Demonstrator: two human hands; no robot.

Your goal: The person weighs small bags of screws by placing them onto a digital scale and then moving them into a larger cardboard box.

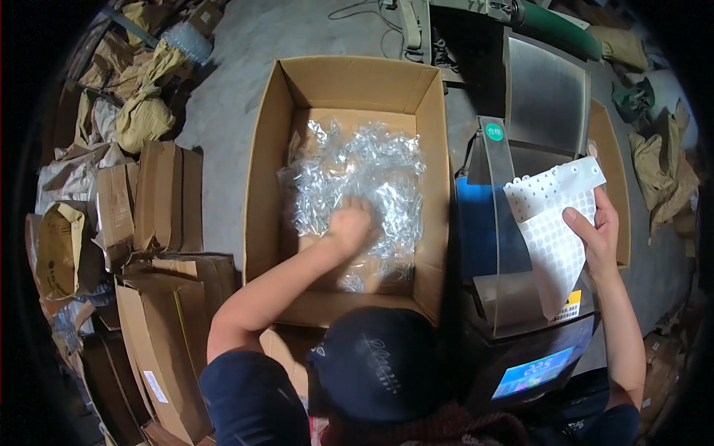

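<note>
My left hand point(352, 223) reaches down into a large open cardboard box point(346, 80), its fingers curled into a heap of small clear plastic packets point(357, 167). What lies under those fingertips is hidden. Over on the right, my right hand point(604, 236) grips a sheet of round stickers point(558, 238) by its right edge, thumb on top. The sheet is white, with rows of small round labels and dark marks on its upper part. It hangs in front of a machine with a clear side panel point(492, 223).
A lit screen point(535, 372) is on the machine's near end, and a metal chute plate point(547, 93) rises at its far end. A green roller point(558, 30) is at the upper right. Flattened cartons point(167, 342) and sacks point(145, 119) pile up on the left.
</note>
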